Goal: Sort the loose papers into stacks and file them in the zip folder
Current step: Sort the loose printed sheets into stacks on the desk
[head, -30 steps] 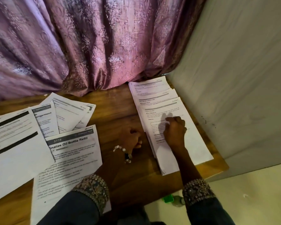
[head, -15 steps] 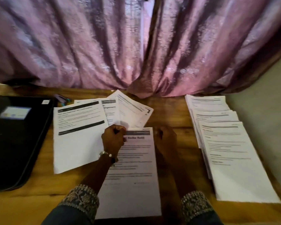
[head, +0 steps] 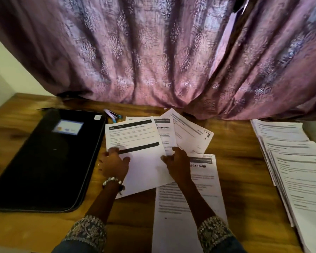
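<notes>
Home room, draped curtain (head: 153,52), wooden table (head: 244,170)

A purple patterned curtain (head: 153,57) hangs behind the wooden table (head: 241,172), with pens (head: 112,115) lying near its hem.

At your twelve o'clock hangs a mauve curtain (head: 153,52) with a pale floral motif. The table (head: 241,179) is warm brown woodgrain. At nine o'clock lies a black zip folder (head: 44,161); its label (head: 67,127) looks pale blue, though blurred.
</notes>
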